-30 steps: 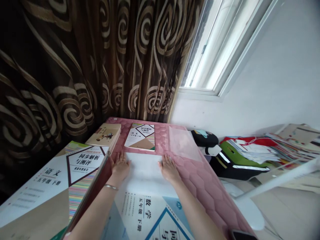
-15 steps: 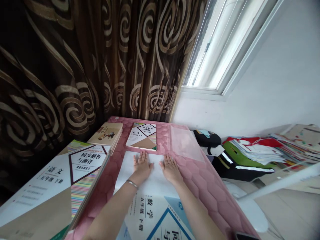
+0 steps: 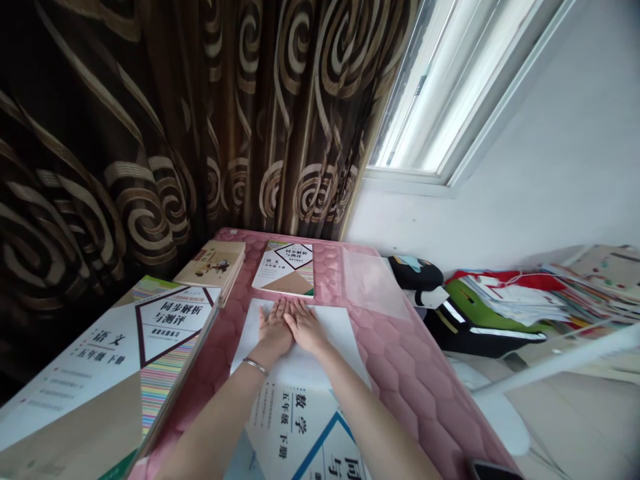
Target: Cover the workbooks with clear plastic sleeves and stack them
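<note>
Side by side, my left hand and my right hand lie flat, palms down, on a blank white sheet. Their fingers are stretched out and the hands touch along their inner edges; neither grips anything. Below the sheet, between my forearms, shows a blue-and-white workbook with Chinese print. Whether sheet and workbook are joined I cannot tell. Just beyond my fingertips is a smaller white-and-brown workbook.
A pink quilted cover lies beneath everything. Leftward are a large workbook stack and tan booklets. A translucent sheet lies back right. Past the right edge are bags, papers and a white stand. A patterned curtain hangs behind.
My right hand has slid left across the white sheet and now rests against my left hand. My left hand has barely shifted; both were flat before too.
</note>
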The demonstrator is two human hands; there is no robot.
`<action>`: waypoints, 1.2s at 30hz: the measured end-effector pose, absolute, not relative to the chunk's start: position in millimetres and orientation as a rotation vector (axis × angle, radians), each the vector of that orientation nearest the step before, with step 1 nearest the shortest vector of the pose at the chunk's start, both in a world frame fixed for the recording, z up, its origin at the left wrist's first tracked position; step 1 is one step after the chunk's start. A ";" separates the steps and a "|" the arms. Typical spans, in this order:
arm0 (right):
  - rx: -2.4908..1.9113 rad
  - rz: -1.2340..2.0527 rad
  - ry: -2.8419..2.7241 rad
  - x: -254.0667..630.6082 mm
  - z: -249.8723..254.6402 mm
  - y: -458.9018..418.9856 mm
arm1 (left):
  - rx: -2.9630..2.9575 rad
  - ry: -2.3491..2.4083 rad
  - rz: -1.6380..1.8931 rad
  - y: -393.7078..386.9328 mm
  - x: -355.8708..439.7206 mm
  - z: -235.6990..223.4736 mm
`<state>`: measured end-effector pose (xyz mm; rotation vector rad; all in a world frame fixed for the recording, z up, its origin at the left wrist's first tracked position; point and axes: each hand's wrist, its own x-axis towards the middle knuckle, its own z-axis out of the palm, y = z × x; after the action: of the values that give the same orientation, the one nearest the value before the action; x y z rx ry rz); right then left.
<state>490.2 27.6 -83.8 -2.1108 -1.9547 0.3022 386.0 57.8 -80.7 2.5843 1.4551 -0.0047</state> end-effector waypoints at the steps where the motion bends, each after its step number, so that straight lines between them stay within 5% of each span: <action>1: -2.158 0.286 -1.939 496.3 -84.3 25.5 | 2.578 1.456 0.017 58.2 385.3 -80.7; 15: -2.533 0.098 -1.737 566.2 -91.1 -12.4 | 2.359 1.994 -0.026 65.7 350.0 -61.2; 23: -2.528 0.087 -1.720 563.5 -87.3 -13.8 | 2.582 1.286 0.052 33.7 430.1 -62.3; 36: -2.366 0.082 -1.875 527.8 -79.0 -2.4 | 2.576 1.445 0.077 57.3 386.5 -79.8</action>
<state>527.8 -2.4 -79.0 -2.3664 -1.8746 0.0824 386.5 57.3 -79.8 2.5759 1.4448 0.0771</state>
